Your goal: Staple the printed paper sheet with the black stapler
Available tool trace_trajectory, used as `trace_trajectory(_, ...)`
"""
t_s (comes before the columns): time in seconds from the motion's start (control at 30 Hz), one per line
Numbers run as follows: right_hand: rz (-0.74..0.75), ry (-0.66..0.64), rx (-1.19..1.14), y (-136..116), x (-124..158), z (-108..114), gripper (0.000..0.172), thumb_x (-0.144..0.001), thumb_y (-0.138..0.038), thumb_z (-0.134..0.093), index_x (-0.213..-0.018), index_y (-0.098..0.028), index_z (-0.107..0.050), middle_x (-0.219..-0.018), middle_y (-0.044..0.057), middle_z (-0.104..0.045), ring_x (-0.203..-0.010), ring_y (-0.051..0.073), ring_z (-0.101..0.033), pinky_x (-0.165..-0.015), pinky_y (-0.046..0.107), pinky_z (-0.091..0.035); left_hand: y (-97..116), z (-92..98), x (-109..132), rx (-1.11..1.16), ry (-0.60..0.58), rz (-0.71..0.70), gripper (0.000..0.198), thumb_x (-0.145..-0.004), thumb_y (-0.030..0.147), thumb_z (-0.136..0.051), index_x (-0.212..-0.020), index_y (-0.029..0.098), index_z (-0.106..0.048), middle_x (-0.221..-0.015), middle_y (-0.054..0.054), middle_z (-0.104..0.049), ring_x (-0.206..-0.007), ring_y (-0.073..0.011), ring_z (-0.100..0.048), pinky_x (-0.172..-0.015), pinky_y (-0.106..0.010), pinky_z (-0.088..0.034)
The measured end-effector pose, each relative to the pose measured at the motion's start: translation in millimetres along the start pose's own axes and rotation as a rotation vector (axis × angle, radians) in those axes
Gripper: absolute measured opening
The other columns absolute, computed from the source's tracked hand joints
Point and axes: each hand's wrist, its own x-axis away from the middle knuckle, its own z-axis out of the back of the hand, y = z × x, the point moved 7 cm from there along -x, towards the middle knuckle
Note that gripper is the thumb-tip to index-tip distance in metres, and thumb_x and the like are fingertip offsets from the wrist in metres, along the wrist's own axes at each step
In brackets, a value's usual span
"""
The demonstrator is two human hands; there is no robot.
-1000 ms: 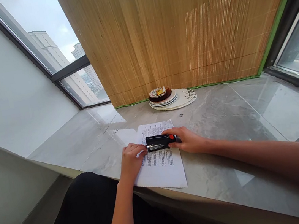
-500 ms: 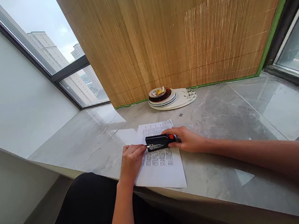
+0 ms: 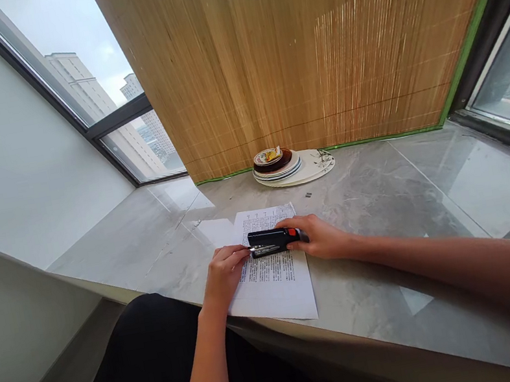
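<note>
A black stapler (image 3: 269, 238) with a red button lies sideways over a sheet of printed paper (image 3: 278, 299). My right hand (image 3: 316, 237) grips the rear end of it, thumb and fingers on either side. At its left end, where bright metal shows between the upper and lower parts, my left hand (image 3: 226, 274) has its fingers closed together against the tip. Whether those fingers also pinch something small is hidden. The side of my left hand rests on the paper's left edge.
Behind the paper stands a stack of plates (image 3: 277, 167) beside an oval white board (image 3: 317, 165) with a plant print. Small dark staple-like pieces (image 3: 308, 195) lie on the grey marble ledge (image 3: 378, 301). A bamboo blind (image 3: 290, 53) hangs at the back.
</note>
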Motion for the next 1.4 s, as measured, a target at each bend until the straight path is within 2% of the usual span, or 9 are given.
trace_trajectory(0.67, -0.009, -0.009, 0.002, -1, -1, -1, 0.046, -0.086, -0.02, -0.073, -0.131, -0.025, -0.065, -0.12, 0.007, -0.074, -0.109, 0.027, -0.068, -0.098, 0.044, -0.052, 16, 4.9, -4, -0.164, -0.026, -0.024, 0.015, -0.095, 0.011, -0.067, -0.101, 0.024, -0.073, -0.098, -0.002, -0.08, -0.09, -0.0213, -0.074, -0.086, -0.04, -0.047)
trace_trajectory(0.8, -0.011, -0.009, 0.011, -1, 0, 0, 0.046, -0.086, -0.02, -0.073, -0.131, -0.025, -0.066, -0.119, 0.007, -0.074, -0.108, 0.027, -0.068, -0.097, 0.043, -0.052, 9, 9.6, -5, -0.105, 0.061, 0.023, 0.011, -0.094, 0.014, -0.068, -0.095, 0.024, -0.073, -0.097, -0.001, -0.08, -0.09, -0.021, -0.074, -0.086, -0.039, -0.047)
trace_trajectory(0.87, -0.011, -0.009, 0.012, -1, 0, 0, 0.046, -0.086, -0.02, -0.073, -0.131, -0.025, -0.066, -0.119, 0.007, -0.074, -0.109, 0.027, -0.068, -0.097, 0.043, -0.052, 3, 9.5, -7, -0.084, 0.069, 0.069, 0.011, -0.094, 0.015, -0.069, -0.09, 0.024, -0.074, -0.096, 0.0, -0.08, -0.09, -0.0213, -0.074, -0.085, -0.039, -0.047)
trace_trajectory(1.0, -0.012, -0.012, 0.012, -2, -1, 0, 0.046, -0.086, -0.019, -0.073, -0.131, -0.025, -0.066, -0.119, 0.007, -0.074, -0.108, 0.027, -0.068, -0.096, 0.043, -0.053, -9, 5.7, -12, -0.016, -0.007, 0.164, 0.01, -0.092, 0.019, -0.071, -0.09, 0.026, -0.077, -0.094, -0.001, -0.08, -0.091, -0.0233, -0.073, -0.084, -0.041, -0.05)
trace_trajectory(1.13, -0.008, -0.008, 0.004, -3, -1, 1, 0.046, -0.086, -0.019, -0.072, -0.131, -0.026, -0.066, -0.119, 0.006, -0.074, -0.107, 0.027, -0.069, -0.096, 0.042, -0.053, -14, 3.7, -17, 0.089, -0.072, 0.201, 0.01, -0.09, 0.02, -0.073, -0.089, 0.027, -0.079, -0.091, -0.001, -0.08, -0.089, -0.0237, -0.072, -0.084, -0.041, -0.054)
trace_trajectory(1.4, 0.0, -0.007, -0.006, -2, 0, 1, 0.046, -0.087, -0.019, -0.072, -0.132, -0.026, -0.065, -0.118, 0.006, -0.074, -0.106, 0.026, -0.069, -0.094, 0.041, -0.053, -20, 4.3, -16, 0.059, -0.113, 0.155, 0.01, -0.091, 0.022, -0.072, -0.09, 0.027, -0.081, -0.094, -0.002, -0.081, -0.09, -0.0243, -0.071, -0.087, -0.043, -0.055)
